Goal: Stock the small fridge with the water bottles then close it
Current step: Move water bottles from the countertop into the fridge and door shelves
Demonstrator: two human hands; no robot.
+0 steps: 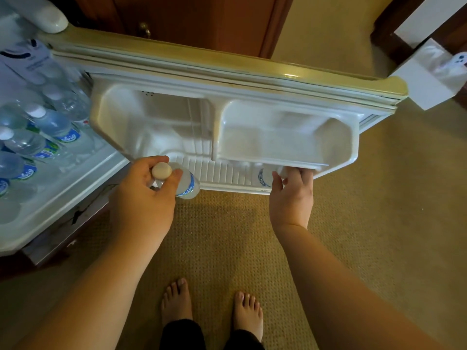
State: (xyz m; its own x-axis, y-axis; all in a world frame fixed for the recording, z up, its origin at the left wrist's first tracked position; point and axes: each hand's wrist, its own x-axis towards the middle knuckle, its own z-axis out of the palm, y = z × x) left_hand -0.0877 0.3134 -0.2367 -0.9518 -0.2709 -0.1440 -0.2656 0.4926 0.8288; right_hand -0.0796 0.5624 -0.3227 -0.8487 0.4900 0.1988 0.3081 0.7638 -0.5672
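**Two bottles going into the door shelf**

Gripped near the cap, a water bottle (185,184) hung tilted in the left hand (146,188) at the fridge door's (227,72) lower shelf (222,173). Right hand (292,195) curled on a second bottle (265,176), partly hidden under the upper door bin (285,137).

Risk: either bottle could catch the shelf lip & drop onto the carpet (227,223), near bare feet (177,301). More bottles (53,122) lay inside, left. Wood cabinet (189,18) behind; tissue box (429,72) at right.
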